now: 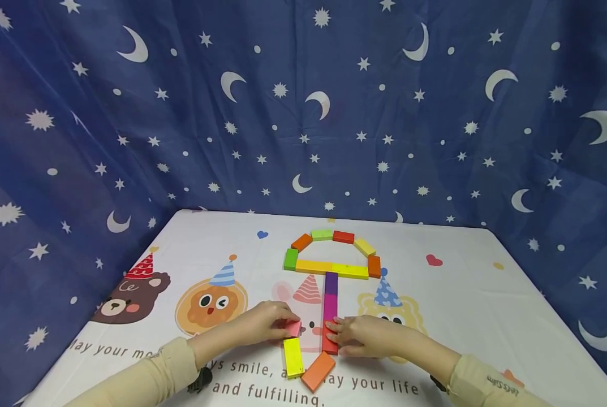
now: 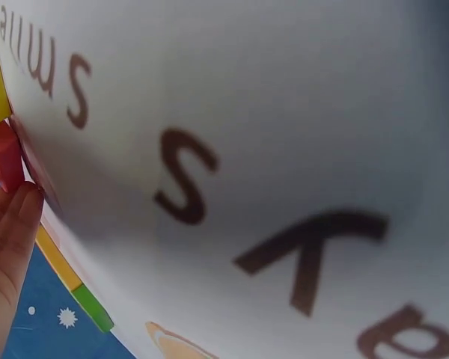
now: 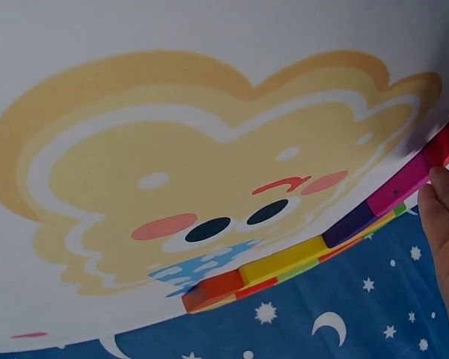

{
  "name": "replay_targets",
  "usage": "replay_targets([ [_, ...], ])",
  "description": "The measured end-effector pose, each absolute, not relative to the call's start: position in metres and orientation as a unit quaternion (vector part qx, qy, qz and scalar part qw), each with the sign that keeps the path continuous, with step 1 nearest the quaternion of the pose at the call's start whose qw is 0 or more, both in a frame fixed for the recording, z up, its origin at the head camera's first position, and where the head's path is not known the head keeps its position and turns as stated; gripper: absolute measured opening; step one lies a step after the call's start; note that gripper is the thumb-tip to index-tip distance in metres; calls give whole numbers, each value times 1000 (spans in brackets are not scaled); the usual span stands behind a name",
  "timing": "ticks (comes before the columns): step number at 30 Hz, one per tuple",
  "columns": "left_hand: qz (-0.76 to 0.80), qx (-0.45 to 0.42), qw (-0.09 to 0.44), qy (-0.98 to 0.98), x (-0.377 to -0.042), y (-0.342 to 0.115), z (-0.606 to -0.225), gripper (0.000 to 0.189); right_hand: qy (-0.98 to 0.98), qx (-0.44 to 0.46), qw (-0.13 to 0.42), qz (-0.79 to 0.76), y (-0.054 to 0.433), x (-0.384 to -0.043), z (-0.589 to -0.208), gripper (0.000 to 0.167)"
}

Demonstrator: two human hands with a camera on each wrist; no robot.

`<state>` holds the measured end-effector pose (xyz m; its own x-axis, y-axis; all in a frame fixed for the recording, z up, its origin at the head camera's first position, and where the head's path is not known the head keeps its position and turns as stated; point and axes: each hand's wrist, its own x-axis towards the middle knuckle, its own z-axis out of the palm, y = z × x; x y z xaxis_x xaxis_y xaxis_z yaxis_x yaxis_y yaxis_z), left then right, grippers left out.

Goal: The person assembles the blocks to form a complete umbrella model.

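Observation:
My left hand (image 1: pixel 265 323) pinches a small pink block (image 1: pixel 293 328) between thumb and fingers, just above the top end of a yellow block (image 1: pixel 293 358). In the left wrist view the pink block (image 2: pixel 6 155) shows at the left edge beside the fingers (image 2: pixel 15 217). With its fingertips, my right hand (image 1: pixel 371 336) touches the red block (image 1: pixel 330 342) at the bottom of an upright line. Above the red block in that line come a magenta block (image 1: pixel 330 307) and a purple block (image 1: pixel 331 282). Below lies a tilted orange block (image 1: pixel 318 371), its top near the red block's lower end.
Two long blocks, an orange-yellow one (image 1: pixel 313 267) and a yellow one (image 1: pixel 351 271), lie end to end above the purple block. Several short coloured blocks arch over them, including a red block (image 1: pixel 343 237). A printed white cloth (image 1: pixel 461 294) covers the table; a blue curtain (image 1: pixel 262 130) hangs behind.

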<state>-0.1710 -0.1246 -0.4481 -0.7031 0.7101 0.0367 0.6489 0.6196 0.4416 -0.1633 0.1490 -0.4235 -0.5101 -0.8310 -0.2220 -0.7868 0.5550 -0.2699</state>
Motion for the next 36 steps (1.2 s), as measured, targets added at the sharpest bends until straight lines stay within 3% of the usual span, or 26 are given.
replay_targets([
  [36,232,361,91,898,-171,-122,-446,29,868,-463,166,-64,150,-165,-424,40],
])
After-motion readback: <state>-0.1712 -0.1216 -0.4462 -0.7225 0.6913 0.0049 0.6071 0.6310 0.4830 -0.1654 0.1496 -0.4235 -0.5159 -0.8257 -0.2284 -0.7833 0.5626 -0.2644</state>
